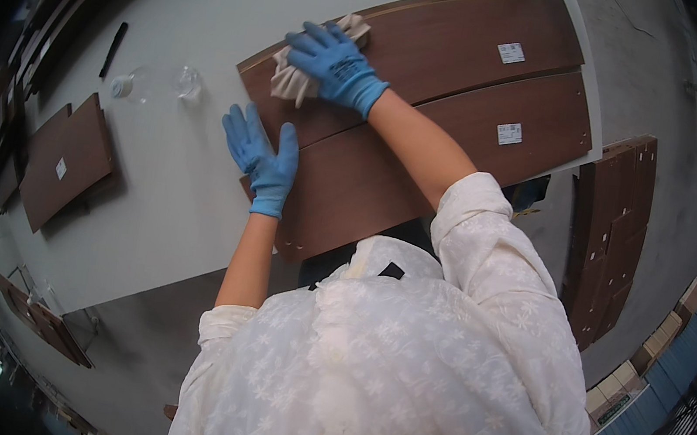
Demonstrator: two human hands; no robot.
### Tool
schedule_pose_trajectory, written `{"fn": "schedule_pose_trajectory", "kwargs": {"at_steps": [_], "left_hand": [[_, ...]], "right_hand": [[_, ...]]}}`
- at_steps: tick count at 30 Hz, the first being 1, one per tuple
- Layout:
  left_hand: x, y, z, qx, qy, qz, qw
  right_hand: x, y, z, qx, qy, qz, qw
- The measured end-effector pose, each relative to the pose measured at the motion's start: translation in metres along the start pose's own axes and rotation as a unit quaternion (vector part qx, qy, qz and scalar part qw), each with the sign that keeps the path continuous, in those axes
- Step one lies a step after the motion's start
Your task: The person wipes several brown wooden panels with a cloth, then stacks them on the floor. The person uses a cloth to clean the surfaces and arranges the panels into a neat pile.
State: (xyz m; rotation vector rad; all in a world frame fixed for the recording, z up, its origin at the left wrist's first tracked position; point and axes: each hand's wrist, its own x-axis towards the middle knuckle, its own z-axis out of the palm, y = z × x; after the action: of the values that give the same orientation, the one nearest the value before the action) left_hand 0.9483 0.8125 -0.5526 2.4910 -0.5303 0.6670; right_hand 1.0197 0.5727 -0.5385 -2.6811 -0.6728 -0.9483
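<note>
Wiping appears under way, extent unclear — right hand [339, 67], grip hidden, covers a beige cloth [289, 83] on the far brown panel [450, 46]; empty left hand [266, 163], thumb splayed, lies at the near brown panel [361, 186].

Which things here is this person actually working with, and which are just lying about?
In use:
- beige cloth, under the right hand's fingers
- far brown panel, beneath the cloth
- near brown panel, alongside it

Apparently just lying about:
- black pen-like stick
- clear bottle
- brown boards at left
</note>
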Motion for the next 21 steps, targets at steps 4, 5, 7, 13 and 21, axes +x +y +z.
{"fn": "schedule_pose_trajectory", "kwargs": {"at_steps": [4,5,7,13,21], "left_hand": [[0.015,0.018,0.01,0.075,-0.061,0.032,0.995],[0.015,0.017,0.007,0.124,-0.086,0.006,0.988],[0.012,0.01,-0.001,0.099,-0.045,0.03,0.994],[0.005,-0.023,-0.017,0.079,-0.015,0.073,0.994],[-0.012,-0.061,-0.034,0.094,-0.023,0.049,0.994]], "right_hand": [[-0.04,0.097,-0.03,-0.037,-0.013,0.049,0.998],[-0.057,0.129,-0.04,-0.03,0.033,0.079,0.996],[-0.1,0.204,-0.069,-0.063,0.1,0.14,0.983],[-0.216,0.351,-0.212,-0.169,0.135,0.615,0.758],[-0.094,0.231,-0.114,-0.134,0.097,0.166,0.972]]}}
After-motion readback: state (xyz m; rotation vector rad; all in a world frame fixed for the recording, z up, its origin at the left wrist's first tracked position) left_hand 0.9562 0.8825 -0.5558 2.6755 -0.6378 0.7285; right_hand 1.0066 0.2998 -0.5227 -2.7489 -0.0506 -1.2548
